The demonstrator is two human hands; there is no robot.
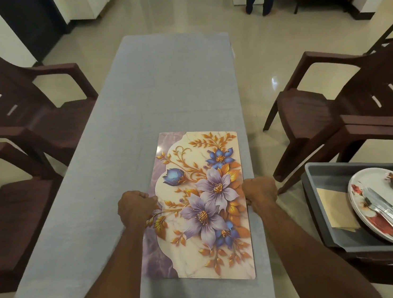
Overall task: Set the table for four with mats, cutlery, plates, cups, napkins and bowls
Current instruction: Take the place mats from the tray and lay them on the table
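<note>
Nearest the camera, both hands hold one flowered mat by its long edges: the left hand has its fingers curled onto the left edge, and the right hand is closed on the right edge. The mat lies on the near right part of the table, lengthwise along the grey cloth. To the right, a grey tray rests on a chair seat and carries a stack of plates with cutlery lying on top, and folded napkins tucked under the plates. Beyond the mat the cloth shows no other place setting. The job looks barely begun: one mat is being placed; other mats, plates, cutlery and napkins remain, and no cups or bowls are in view.
</note>
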